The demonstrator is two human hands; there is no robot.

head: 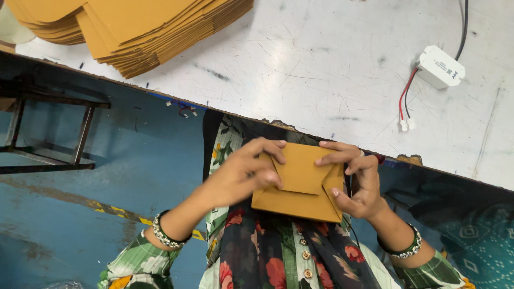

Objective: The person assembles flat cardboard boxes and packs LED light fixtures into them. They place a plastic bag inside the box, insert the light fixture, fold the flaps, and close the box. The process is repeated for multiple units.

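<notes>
A small brown cardboard box [301, 184], partly folded, is held over my lap below the table edge. My left hand [243, 170] grips its left side, fingers pressing a triangular flap down on top. On the right side, my right hand [356, 179] clasps the box, thumb underneath and fingers curled over the top edge. Both wrists wear beaded bangles.
A scratched white table [321, 59] lies ahead. A stack of flat brown cardboard blanks [139, 27] sits at its far left. A small white electrical module [440, 66] with red and black wires rests at the right. A metal stool frame [48, 128] stands on the blue floor.
</notes>
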